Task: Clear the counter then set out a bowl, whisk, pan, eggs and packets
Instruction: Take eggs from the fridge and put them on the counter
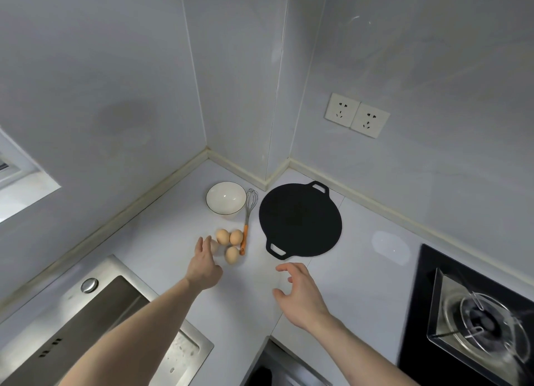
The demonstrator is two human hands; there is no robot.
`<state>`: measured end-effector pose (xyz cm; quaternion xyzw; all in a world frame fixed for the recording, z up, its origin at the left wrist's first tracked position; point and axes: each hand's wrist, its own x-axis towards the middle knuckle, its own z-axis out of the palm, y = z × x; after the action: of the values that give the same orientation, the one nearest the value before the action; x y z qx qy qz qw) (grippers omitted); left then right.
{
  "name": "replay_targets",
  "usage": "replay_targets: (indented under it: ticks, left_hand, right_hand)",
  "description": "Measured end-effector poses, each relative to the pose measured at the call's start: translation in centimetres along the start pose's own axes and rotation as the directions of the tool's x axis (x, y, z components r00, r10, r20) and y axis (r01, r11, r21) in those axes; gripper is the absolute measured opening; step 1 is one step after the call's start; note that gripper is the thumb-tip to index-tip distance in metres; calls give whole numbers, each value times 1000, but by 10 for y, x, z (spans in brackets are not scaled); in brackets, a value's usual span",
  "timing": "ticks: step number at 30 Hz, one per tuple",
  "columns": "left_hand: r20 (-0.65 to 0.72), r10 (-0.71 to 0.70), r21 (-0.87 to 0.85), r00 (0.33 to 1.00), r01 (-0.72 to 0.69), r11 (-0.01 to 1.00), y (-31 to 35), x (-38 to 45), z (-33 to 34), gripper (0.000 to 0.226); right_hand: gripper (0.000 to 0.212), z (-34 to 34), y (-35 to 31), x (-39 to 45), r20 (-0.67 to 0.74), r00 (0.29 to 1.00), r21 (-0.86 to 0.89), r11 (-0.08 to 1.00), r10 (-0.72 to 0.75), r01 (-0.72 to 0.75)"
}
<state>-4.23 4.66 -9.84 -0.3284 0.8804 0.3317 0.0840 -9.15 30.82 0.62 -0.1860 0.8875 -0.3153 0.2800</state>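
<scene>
Brown eggs (230, 242): three counted, clustered just beyond left hand (204, 266)
Bowl (225, 198), whisk (248, 215), pan (300, 219): one each, farther back
Hands: left outstretched, nothing seen held; right hand (300, 293) spread, empty, near pan

Steel sink (95, 322) set in surface at lower L, round drain knob (89, 285) on its rim; gas hob (474, 325) w/ wire pan support at lower R; double wall socket (357, 115) above R backsplash; window frame (17, 172) far L.
</scene>
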Motion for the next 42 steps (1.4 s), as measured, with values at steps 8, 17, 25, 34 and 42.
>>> replay_targets:
  ticks: [8, 17, 25, 34, 42]
  left_hand:
    - [-6, -18, -47, 1000, 18, 999, -12, -17, 3, 82]
    - [36, -65, 47, 997, 64, 997, -27, -42, 8, 84]
    - [16, -199, -47, 980, 200, 979, -13, -35, -4, 87]
    - [-12, -150, -8, 989, 149, 989, -10, -30, -9, 78]
    - [22, -130, 36, 991, 129, 991, -10, -33, -12, 79]
  right_hand:
    - [45, -5, 2, -6, -24, 1000, 12, 1000, -10, 10]
    - [47, -19, 21, -35, -55, 998, 9, 1000, -7, 8]
    - [46, -27, 40, -56, -45, 999, -9, 1000, 8, -9]
    - [47, -29, 33, -50, -75, 997, 4, 1000, -2, 2]
    - [47, -27, 40, -50, -74, 997, 12, 1000, 19, -19]
